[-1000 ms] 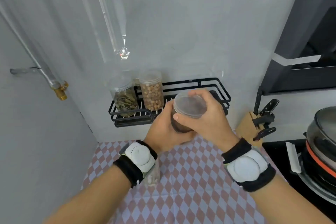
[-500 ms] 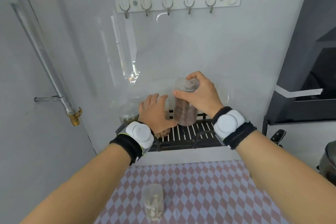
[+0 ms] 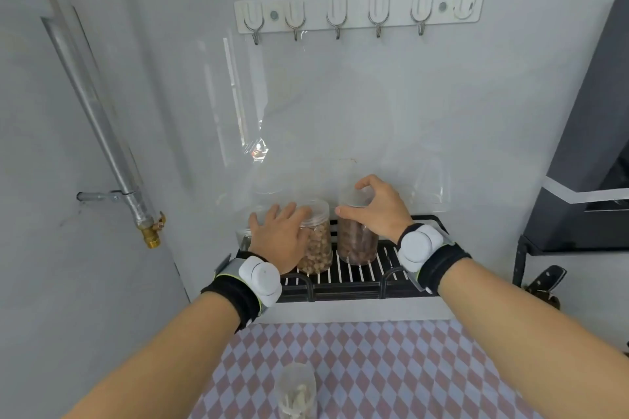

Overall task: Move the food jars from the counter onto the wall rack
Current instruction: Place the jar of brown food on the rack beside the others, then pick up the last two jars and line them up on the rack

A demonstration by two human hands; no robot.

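Right hand (image 3: 376,211) caps the dark jar (image 3: 357,241), fingers loosely clasping its lid to seat it on the wall rack (image 3: 343,282). Left hand (image 3: 280,241) lies open, steadying the nut jar (image 3: 316,248). One jar (image 3: 295,391) waits on the near worktop (image 3: 391,367).

A white hook rail (image 3: 359,12) with metal hooks is fixed high on the grey wall. On the left, a metal pipe (image 3: 98,119) slopes down to a brass fitting (image 3: 151,235). A dark appliance (image 3: 585,160) stands on the right.
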